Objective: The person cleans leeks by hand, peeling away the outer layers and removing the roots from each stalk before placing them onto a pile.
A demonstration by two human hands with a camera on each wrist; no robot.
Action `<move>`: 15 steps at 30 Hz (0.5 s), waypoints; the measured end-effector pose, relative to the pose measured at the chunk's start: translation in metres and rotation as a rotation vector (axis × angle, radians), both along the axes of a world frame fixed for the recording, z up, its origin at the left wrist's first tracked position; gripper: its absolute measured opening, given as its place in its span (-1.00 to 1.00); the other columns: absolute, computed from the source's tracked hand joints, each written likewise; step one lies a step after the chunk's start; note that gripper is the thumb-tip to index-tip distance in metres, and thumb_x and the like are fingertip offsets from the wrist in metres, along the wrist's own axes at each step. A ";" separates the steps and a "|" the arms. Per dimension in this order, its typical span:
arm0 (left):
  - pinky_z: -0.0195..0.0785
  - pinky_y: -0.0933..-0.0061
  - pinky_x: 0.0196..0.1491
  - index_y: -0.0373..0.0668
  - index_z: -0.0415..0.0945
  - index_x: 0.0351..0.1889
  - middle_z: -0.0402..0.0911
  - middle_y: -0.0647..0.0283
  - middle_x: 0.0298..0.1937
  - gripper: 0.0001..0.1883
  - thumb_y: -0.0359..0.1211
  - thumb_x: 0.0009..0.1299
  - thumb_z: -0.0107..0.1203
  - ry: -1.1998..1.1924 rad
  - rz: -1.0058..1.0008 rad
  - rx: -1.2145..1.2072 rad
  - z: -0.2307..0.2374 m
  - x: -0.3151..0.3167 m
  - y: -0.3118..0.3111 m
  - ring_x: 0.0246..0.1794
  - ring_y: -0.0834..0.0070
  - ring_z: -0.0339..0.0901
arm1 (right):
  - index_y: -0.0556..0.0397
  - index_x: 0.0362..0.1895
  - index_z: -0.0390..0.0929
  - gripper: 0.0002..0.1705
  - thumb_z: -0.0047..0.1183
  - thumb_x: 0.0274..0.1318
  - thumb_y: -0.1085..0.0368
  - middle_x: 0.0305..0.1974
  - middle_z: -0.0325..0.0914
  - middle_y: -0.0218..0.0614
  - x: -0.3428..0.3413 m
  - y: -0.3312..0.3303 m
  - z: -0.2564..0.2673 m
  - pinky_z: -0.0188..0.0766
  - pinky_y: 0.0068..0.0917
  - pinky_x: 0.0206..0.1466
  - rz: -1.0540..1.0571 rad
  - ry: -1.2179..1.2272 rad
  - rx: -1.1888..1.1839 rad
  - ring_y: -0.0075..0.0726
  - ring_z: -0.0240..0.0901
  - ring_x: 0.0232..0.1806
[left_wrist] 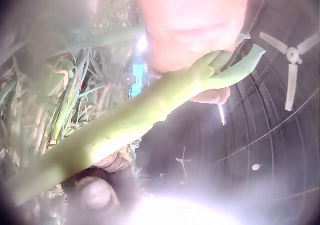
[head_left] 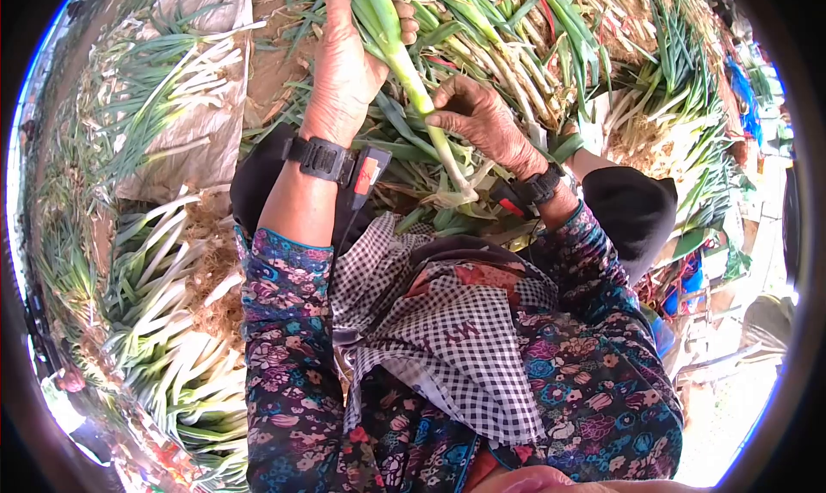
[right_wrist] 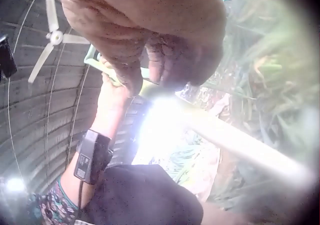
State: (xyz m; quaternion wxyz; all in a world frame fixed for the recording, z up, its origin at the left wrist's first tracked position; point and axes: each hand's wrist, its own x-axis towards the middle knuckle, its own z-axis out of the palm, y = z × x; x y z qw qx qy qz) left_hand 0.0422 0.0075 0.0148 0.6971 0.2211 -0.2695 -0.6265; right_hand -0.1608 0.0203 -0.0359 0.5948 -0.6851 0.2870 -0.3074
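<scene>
A long, thick green onion (head_left: 406, 70) slants across the head view, its leaves at the top and its pale root end (head_left: 456, 194) low above the lap. My left hand (head_left: 346, 80) grips it around the leafy part. Lower down, my right hand (head_left: 489, 125) pinches the stalk between thumb and index finger. The left wrist view shows the stalk (left_wrist: 125, 117) running from the left hand down past the right fingertips (left_wrist: 97, 192). Seen from the right wrist, the pale stalk (right_wrist: 242, 144) extends below the bent right fingers, partly washed out by glare.
Trimmed green onions (head_left: 176, 368) lie in a row at the left, with more on a pale sheet (head_left: 228, 3). Untrimmed stalks (head_left: 516, 71) are heaped ahead, and another pile (head_left: 688, 140) lies at the right. A checked cloth (head_left: 456, 347) covers my lap.
</scene>
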 end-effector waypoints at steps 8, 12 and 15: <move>0.51 0.36 -0.16 -0.30 0.41 -0.06 0.57 0.06 -0.27 -0.29 0.26 0.33 -0.06 -0.208 0.267 0.116 0.002 -0.012 0.001 -0.27 0.32 0.57 | 0.04 -0.41 0.40 -0.78 0.15 -0.22 0.47 -0.43 0.39 -0.30 0.014 0.022 0.007 0.40 -0.37 -0.37 -0.216 0.287 -0.878 -0.18 0.43 -0.41; 0.53 0.29 -0.03 -0.32 0.38 0.02 0.58 0.00 -0.14 -0.27 0.25 0.35 -0.08 -0.149 0.281 0.105 -0.014 -0.003 -0.009 -0.20 0.26 0.60 | 0.09 -0.44 0.38 -0.78 0.07 -0.26 0.30 -0.24 0.41 -0.24 0.018 0.070 -0.013 0.41 -0.28 -0.28 0.275 0.554 -1.211 -0.18 0.44 -0.21; 0.51 0.19 0.03 -0.32 0.31 0.12 0.54 -0.03 -0.04 -0.29 0.18 0.37 -0.04 -0.148 0.218 0.049 -0.013 -0.012 -0.001 -0.11 0.27 0.57 | 0.09 -0.45 0.40 -0.82 0.09 -0.23 0.35 -0.39 0.41 -0.19 -0.005 0.070 -0.049 0.37 -0.26 -0.26 0.430 0.618 -0.765 -0.12 0.43 -0.29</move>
